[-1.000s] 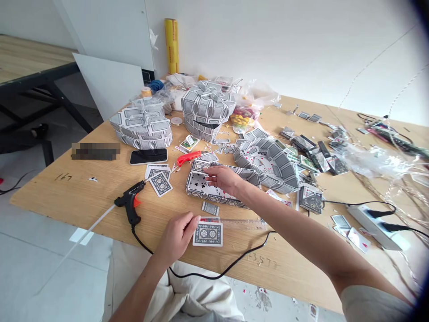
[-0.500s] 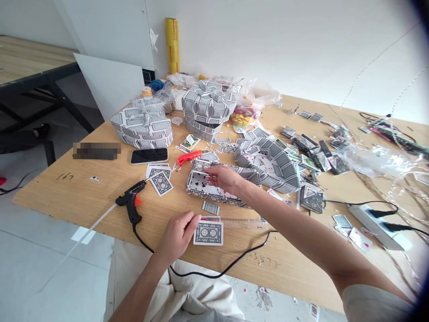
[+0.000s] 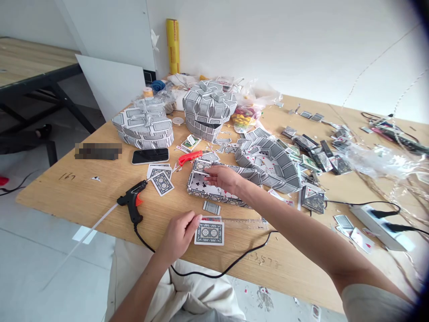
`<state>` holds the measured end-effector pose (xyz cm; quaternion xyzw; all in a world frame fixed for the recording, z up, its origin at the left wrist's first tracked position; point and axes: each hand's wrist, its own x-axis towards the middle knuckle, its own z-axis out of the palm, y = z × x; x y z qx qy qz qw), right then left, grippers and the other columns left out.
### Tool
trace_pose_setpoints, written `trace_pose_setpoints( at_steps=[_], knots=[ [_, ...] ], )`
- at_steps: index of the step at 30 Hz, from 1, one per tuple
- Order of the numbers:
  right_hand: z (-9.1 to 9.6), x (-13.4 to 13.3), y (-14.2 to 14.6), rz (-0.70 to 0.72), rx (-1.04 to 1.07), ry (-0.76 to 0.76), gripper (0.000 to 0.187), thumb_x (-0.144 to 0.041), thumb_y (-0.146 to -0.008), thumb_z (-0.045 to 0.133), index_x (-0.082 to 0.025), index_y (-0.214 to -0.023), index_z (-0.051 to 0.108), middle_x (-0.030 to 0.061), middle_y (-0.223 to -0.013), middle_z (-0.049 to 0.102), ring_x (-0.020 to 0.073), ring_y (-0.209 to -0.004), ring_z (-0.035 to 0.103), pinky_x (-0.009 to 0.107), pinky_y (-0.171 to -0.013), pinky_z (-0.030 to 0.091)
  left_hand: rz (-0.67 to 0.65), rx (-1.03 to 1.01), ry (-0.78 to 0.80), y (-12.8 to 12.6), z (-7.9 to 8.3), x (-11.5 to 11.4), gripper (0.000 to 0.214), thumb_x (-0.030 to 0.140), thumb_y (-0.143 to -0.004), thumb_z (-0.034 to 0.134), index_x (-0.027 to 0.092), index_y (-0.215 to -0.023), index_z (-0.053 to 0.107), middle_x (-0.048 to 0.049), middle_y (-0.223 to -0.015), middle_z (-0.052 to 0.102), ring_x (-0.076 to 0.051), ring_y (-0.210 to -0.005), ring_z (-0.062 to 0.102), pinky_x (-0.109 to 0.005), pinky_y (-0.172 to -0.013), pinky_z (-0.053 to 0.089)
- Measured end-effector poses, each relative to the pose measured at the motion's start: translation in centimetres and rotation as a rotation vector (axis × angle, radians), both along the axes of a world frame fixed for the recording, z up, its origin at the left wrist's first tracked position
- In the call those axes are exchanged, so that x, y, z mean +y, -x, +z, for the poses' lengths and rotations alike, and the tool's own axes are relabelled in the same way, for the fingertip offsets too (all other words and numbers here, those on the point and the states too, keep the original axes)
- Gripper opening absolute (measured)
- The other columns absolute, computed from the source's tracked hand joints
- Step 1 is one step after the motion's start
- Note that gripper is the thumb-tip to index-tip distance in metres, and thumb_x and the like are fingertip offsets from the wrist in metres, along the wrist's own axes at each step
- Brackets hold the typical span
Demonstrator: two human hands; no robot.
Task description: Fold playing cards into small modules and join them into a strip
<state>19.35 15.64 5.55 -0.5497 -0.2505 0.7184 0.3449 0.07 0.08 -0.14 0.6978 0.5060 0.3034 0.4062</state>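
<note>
My right hand (image 3: pixel 225 178) lies over a shallow box built from playing cards (image 3: pixel 209 188), its fingers on the card wall at the box's far left; a club card lines the inside. My left hand (image 3: pixel 179 237) sits at the near table edge, fingertips at the corner of a blue-grey-backed playing card (image 3: pixel 209 233). Just beyond that card lies a clear ruler (image 3: pixel 243 223). A black glue gun (image 3: pixel 132 203) with an orange trigger rests left of my left hand, its white glue stick pointing off the table.
Two large card-built boxes (image 3: pixel 144 126) (image 3: pixel 208 107) stand at the back, beside a curved card wall (image 3: pixel 268 165). A phone (image 3: pixel 150 156), red utility knife (image 3: pixel 189 157), and yellow film roll (image 3: pixel 173 47) are nearby. Cables, plastic and card scraps lie right.
The whole scene has shifted slightly right in view as my head moved. Both hands keep their places on the card box and the loose card.
</note>
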Motion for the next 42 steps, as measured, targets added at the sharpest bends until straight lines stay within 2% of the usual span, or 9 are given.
trace_pose_setpoints(
  at_steps=[5, 15, 23, 34, 42],
  knots=[
    [-0.10, 0.10, -0.05, 0.000, 0.004, 0.008, 0.024, -0.001, -0.100, 0.063, -0.016, -0.082, 0.063, 0.0000, -0.071, 0.070, 0.0127, -0.058, 0.072, 0.022, -0.052, 0.057, -0.002, -0.001, 0.006, 0.01, 0.11, -0.05, 0.044, 0.045, -0.112, 0.041, 0.023, -0.074, 0.040, 0.0043, -0.066, 0.050, -0.014, -0.063, 0.050, -0.028, -0.065, 0.035],
    [-0.41, 0.20, -0.25, 0.000, 0.018, 0.004, 0.021, -0.001, -0.093, 0.073, -0.017, -0.084, 0.064, 0.0004, -0.072, 0.072, 0.0135, -0.059, 0.072, 0.022, -0.053, 0.057, 0.007, -0.003, -0.010, -0.02, 0.17, 0.02, 0.043, 0.041, -0.111, 0.043, 0.022, -0.073, 0.041, 0.0037, -0.066, 0.053, -0.014, -0.063, 0.051, -0.028, -0.065, 0.035],
    [-0.60, 0.22, -0.31, -0.001, 0.033, 0.000, 0.019, -0.002, -0.098, 0.067, -0.015, -0.083, 0.066, 0.0018, -0.073, 0.072, 0.0141, -0.061, 0.074, 0.023, -0.055, 0.058, -0.002, 0.007, -0.009, 0.06, 0.22, 0.02, 0.044, 0.043, -0.112, 0.042, 0.023, -0.073, 0.039, 0.0043, -0.066, 0.051, -0.013, -0.063, 0.050, -0.028, -0.064, 0.034],
    [-0.70, 0.17, -0.31, 0.000, 0.032, -0.005, 0.017, -0.002, -0.097, 0.068, -0.015, -0.085, 0.068, 0.0022, -0.075, 0.073, 0.0138, -0.062, 0.073, 0.023, -0.056, 0.057, 0.005, 0.014, -0.013, 0.00, 0.20, 0.03, 0.043, 0.042, -0.111, 0.043, 0.023, -0.073, 0.040, 0.0039, -0.065, 0.052, -0.013, -0.062, 0.050, -0.028, -0.064, 0.035],
    [0.11, -0.66, -0.60, 0.011, 0.041, -0.051, 0.021, -0.004, -0.090, 0.077, -0.017, -0.080, 0.065, 0.0010, -0.074, 0.071, 0.0143, -0.065, 0.073, 0.023, -0.058, 0.057, 0.006, 0.017, -0.013, 0.00, 0.28, -0.01, 0.044, 0.044, -0.112, 0.042, 0.023, -0.073, 0.040, 0.0040, -0.065, 0.051, -0.013, -0.062, 0.050, -0.028, -0.064, 0.035]
  ],
)
